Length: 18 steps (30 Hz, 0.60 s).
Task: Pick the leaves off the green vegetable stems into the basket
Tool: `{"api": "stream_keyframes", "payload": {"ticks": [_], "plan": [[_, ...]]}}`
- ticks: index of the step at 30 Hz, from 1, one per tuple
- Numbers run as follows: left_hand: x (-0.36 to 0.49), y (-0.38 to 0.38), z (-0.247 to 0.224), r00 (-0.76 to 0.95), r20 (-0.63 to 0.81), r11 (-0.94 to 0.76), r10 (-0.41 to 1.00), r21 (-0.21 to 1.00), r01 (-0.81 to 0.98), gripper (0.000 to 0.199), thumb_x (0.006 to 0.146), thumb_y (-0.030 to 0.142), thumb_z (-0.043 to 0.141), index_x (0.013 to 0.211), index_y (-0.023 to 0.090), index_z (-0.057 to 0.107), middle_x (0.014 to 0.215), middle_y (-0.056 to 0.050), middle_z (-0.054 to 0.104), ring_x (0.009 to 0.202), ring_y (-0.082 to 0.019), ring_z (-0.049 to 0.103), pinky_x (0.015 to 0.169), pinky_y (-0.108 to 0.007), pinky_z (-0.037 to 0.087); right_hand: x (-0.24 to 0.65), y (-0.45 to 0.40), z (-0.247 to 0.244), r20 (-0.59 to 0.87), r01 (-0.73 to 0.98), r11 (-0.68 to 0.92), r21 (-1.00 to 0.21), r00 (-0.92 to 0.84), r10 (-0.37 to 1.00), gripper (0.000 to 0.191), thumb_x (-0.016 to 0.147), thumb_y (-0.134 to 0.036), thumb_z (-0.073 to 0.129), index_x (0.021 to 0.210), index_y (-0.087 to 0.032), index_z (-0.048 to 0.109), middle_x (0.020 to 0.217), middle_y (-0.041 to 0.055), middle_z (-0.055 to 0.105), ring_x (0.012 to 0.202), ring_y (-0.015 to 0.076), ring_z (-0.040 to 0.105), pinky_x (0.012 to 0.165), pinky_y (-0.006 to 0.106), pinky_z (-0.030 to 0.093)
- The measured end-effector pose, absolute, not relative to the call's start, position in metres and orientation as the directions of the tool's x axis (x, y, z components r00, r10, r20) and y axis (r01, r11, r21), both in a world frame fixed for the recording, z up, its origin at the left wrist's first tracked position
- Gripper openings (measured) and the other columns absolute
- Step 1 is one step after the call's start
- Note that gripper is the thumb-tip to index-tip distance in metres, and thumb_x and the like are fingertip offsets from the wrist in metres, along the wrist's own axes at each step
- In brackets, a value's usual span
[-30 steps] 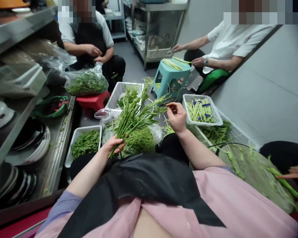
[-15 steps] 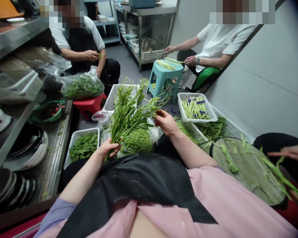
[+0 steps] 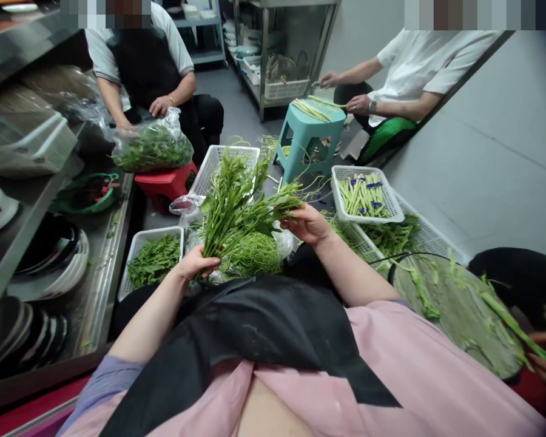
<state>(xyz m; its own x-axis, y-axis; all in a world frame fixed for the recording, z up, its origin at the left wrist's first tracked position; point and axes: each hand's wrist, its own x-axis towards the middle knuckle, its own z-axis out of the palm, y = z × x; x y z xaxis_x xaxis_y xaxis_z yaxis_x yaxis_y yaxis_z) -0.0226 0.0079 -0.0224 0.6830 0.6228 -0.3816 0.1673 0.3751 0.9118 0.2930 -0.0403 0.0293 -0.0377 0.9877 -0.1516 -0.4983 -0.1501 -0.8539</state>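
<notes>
My left hand [image 3: 197, 263] is closed around the stems of a bunch of leafy green shoots [image 3: 230, 209] with thin curling tendrils. The bunch fans out up and to the right, above my lap. At its right-hand tips, my right hand [image 3: 310, 226] has its fingers bent and pressed together on the leaves and tendrils; the fingertips are partly hidden. Under the bunch lies a heap of thin green tendrils [image 3: 257, 254] in clear plastic. To the left, a white basket [image 3: 124, 280] holds picked leaves [image 3: 152, 258]. Behind the bunch stands another white basket [image 3: 204, 173].
Across from me, a person handles a bag of greens [image 3: 157, 145] on a red stool [image 3: 166, 185]. Another works on pale stalks at a teal stool [image 3: 295, 133]. Bundled stalks [image 3: 364, 194] fill a basket at right, near a round chopping board [image 3: 459, 309]. Metal shelving [image 3: 102, 291] stands left.
My right hand has closed in on the tips of the shoots. The person across has lowered a hand onto the bag of greens. The view has tilted slightly down.
</notes>
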Motion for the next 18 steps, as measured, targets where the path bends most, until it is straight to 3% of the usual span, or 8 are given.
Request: {"api": "stream_keyframes", "payload": {"ticks": [10,14,18], "plan": [[-0.025,0.013,-0.028,0.617,-0.362,0.291,0.699,0.932,0.216,0.043,0.062,0.043,0.080,0.079,0.013,0.054,0.045,0.006,0.049,0.032,-0.005,0.038,0.037,-0.019,0.022,0.294,-0.038,0.035,-0.118,-0.349,-0.089,-0.933,0.064,0.991,0.043,0.052,-0.027,0.075,0.094,-0.020,0.064,0.099,0.0050,0.070,0.091,0.0193,0.062,0.062,0.025,0.049],[-0.023,0.013,-0.028,0.592,-0.375,0.285,0.714,0.927,0.244,0.043,0.062,0.040,0.081,0.084,0.013,0.055,0.046,0.006,0.050,0.033,-0.006,0.039,0.037,-0.019,0.025,0.290,-0.035,0.026,-0.099,-0.271,-0.038,-0.962,0.217,0.971,0.038,0.056,-0.036,0.077,0.087,-0.019,0.065,0.090,0.0036,0.070,0.081,0.0149,0.061,0.059,0.023,0.048],[-0.023,0.013,-0.030,0.592,-0.368,0.277,0.717,0.930,0.242,0.041,0.063,0.041,0.080,0.082,0.013,0.055,0.046,0.005,0.050,0.033,-0.006,0.039,0.037,-0.019,0.024,0.285,-0.029,0.018,-0.088,-0.233,-0.003,-0.972,0.354,0.931,0.036,0.053,-0.035,0.076,0.082,-0.019,0.063,0.081,0.0001,0.067,0.069,0.0105,0.057,0.060,0.023,0.048]]}}
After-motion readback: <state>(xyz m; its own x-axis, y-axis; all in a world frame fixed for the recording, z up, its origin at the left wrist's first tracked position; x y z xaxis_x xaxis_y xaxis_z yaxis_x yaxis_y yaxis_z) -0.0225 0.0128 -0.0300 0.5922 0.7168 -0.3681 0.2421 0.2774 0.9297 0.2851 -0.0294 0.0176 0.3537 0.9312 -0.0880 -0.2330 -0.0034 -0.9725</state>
